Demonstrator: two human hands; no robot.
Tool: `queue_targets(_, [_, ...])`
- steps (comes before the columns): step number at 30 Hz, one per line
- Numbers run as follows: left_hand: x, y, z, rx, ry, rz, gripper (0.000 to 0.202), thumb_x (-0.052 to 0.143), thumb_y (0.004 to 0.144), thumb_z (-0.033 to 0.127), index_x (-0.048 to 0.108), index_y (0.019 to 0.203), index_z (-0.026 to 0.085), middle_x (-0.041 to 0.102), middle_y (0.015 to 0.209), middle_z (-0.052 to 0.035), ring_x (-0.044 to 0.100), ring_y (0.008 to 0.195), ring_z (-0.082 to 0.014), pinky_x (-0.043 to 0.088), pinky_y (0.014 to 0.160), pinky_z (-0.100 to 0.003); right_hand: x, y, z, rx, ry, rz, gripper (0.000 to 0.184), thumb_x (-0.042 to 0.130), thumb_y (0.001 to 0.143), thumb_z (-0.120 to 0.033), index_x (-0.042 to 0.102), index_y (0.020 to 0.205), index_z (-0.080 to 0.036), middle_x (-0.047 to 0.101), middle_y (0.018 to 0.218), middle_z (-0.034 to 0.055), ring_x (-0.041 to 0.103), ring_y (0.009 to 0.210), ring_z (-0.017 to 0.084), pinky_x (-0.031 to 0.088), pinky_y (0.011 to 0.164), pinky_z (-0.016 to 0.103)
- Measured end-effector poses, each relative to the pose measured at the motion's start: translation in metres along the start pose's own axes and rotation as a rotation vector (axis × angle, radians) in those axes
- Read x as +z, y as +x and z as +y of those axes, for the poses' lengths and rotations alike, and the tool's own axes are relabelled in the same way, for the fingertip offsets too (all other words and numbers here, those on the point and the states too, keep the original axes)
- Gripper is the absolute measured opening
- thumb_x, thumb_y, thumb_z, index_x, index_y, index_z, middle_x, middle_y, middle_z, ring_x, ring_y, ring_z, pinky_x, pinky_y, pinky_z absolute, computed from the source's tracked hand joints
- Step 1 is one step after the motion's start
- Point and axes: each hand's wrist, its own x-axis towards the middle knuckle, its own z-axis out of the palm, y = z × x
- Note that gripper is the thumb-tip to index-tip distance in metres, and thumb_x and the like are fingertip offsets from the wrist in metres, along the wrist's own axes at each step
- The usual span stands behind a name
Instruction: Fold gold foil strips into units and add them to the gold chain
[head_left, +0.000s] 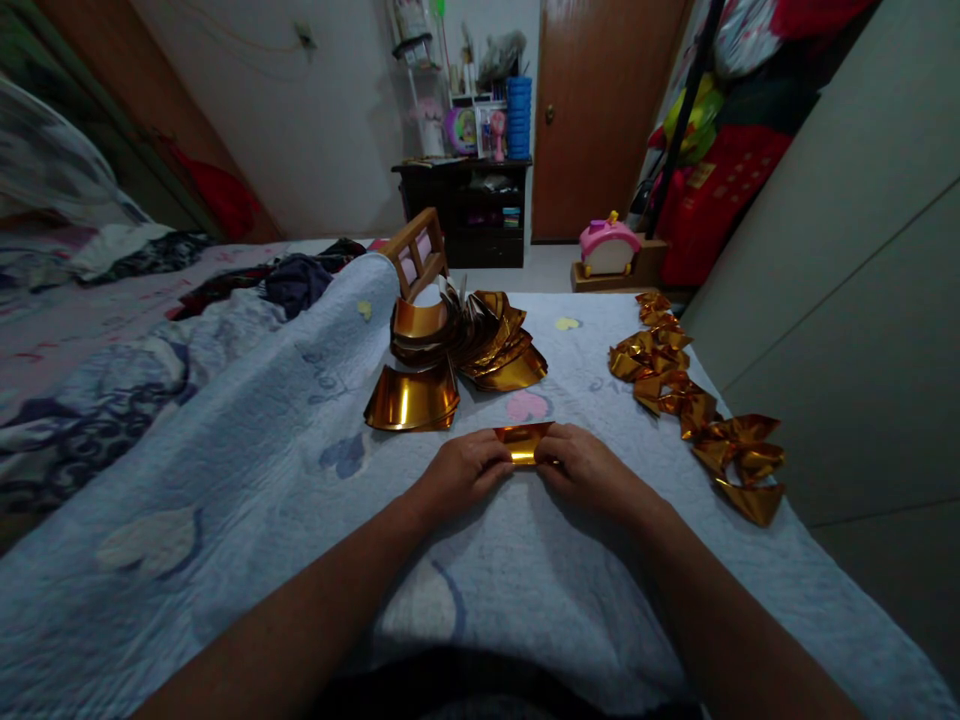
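Note:
Between my two hands is a small sheet of shiny gold foil paper (526, 443), curled along its length so that its near edge bends over. My left hand (471, 466) grips its left end, thumb on the near side. Its right end is pinched in my right hand (581, 462) the same way. Just beyond, a fanned stack of gold foil paper sheets (412, 397) lies on the bed cover, with more sheets (504, 345) spread behind. Along the right side runs a row of folded gold foil pieces (739, 455), shaped like ingots.
A pale blue quilt with heart prints (300, 520) covers the surface beneath my hands. A small wooden rail (420, 255) stands behind the stack. Bunched bedding (172, 350) lies to the left, and a pale cabinet (847, 300) borders the right edge.

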Motion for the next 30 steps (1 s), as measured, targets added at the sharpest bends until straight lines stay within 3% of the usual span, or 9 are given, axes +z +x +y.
queue_targets(18, [-0.001, 0.0025, 0.0012, -0.061, 0.002, -0.067, 0.009, 0.062, 0.091, 0.016, 0.07, 0.086, 0.016, 0.065, 0.086, -0.0029, 0.061, 0.079, -0.0151, 0.044, 0.071, -0.025, -0.0011, 0.0006, -0.0015, 0.099, 0.023, -0.087, 0.02, 0.054, 0.089, -0.009, 0.073, 0.089, -0.016, 0.073, 0.096, 0.0092, 0.064, 0.087, 0.02, 0.046, 0.082, 0.03])
queue_targets(30, [-0.0001, 0.0022, 0.0041, -0.102, 0.032, -0.055, 0.012, 0.058, 0.094, 0.02, 0.069, 0.09, 0.017, 0.068, 0.095, -0.0053, 0.063, 0.085, -0.017, 0.047, 0.077, -0.028, -0.0019, 0.0005, 0.0031, 0.125, -0.008, -0.108, 0.018, 0.056, 0.09, -0.012, 0.073, 0.087, -0.016, 0.074, 0.094, 0.0095, 0.064, 0.087, 0.02, 0.045, 0.081, 0.031])
